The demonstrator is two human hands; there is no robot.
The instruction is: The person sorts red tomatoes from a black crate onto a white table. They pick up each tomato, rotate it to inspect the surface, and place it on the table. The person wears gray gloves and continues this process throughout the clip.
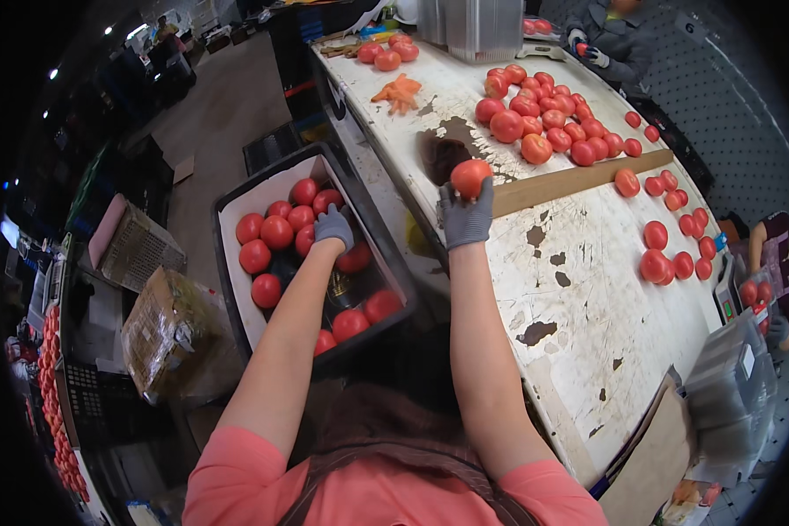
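Observation:
My right hand (467,214), in a grey knit glove, holds a large red tomato (471,178) over the near edge of the worn white table (565,296). My left hand (333,229), gloved alike, reaches into a black crate (227,289) with a pale liner, its fingers at the tomatoes there; whether it grips one is hidden. Several tomatoes (277,232) lie in this crate. Beyond my right hand, many tomatoes (553,119) are gathered on the table behind a wooden strip (565,185). More tomatoes (655,235) lie on the strip's near side, towards the far edge.
An orange glove (400,93) lies near the table's left edge. Stacked clear plastic containers (483,29) stand at the back. A digital scale (726,299) is at the right edge. Across the table, one person (608,39) holds a tomato; another (777,263) stands right. A wrapped carton (171,332) stands left.

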